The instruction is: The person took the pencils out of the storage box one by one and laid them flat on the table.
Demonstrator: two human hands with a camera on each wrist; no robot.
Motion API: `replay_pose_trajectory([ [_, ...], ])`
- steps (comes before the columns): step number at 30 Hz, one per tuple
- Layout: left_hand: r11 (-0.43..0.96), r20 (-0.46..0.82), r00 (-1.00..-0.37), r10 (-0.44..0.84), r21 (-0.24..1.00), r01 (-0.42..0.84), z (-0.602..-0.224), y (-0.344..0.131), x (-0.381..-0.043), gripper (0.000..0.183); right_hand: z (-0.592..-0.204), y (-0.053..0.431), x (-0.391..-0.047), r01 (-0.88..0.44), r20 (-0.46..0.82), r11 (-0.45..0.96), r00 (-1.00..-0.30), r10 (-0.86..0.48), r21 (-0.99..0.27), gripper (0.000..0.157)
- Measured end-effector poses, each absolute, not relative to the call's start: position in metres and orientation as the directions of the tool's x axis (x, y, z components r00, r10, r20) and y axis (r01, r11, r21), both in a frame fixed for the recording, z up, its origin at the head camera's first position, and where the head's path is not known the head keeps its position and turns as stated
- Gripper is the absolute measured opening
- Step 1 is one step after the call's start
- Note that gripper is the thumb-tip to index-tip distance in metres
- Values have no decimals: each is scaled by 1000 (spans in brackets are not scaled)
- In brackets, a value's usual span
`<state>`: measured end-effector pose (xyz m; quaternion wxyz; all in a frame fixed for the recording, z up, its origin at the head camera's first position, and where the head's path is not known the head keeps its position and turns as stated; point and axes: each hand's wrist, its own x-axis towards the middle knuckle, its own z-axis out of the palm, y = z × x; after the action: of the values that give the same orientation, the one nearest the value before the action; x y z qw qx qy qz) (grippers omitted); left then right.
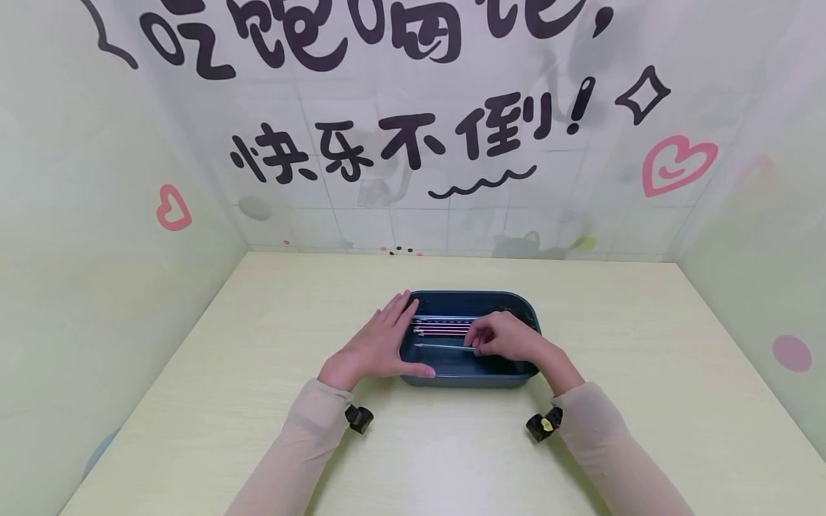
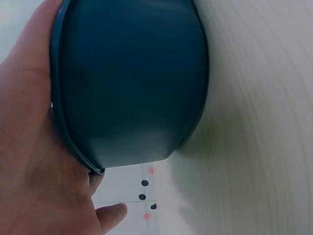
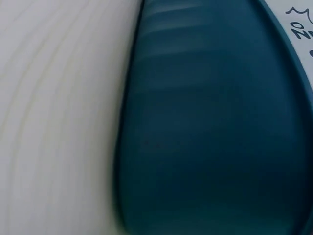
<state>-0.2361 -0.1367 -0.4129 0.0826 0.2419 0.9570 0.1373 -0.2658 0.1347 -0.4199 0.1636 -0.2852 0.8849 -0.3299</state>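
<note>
A dark blue-green plastic bin (image 1: 461, 378) with rounded corners stands on the table. Across its left end lies my left hand (image 1: 377, 347), fingers extended over the rim and thumb stretched along the near edge. From the left wrist view, that hand (image 2: 29, 147) rests along the rim beside the bin's outer wall (image 2: 132, 83). My right hand (image 1: 513, 337) reaches in over the right side and pinches the end of a light-coloured pencil (image 1: 439, 347). Several other pencils (image 1: 442, 329) lie side by side behind it in the bin. Only the bin's outer wall (image 3: 205, 112) shows in the right wrist view; the fingers are hidden there.
The pale wood-grain table (image 1: 193, 401) extends around the bin on all sides. Printed white curtains (image 1: 452, 222) hang at the back and both sides. Small black cameras (image 1: 359, 418) are worn at both wrists, by the sleeve cuffs.
</note>
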Motion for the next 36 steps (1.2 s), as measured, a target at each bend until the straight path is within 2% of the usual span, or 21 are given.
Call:
replay_pose_trajectory([
  [11,843,-94,-868,488,310,440,-412,-136,-235,124,-405,144,-255,-496,-9,572,-751,-661,-654,9],
  [36,837,-87,-863,497,312,450,-413,-137,-236,121,-379,172,-229,-576,127,508,-732,-670,-640,18],
])
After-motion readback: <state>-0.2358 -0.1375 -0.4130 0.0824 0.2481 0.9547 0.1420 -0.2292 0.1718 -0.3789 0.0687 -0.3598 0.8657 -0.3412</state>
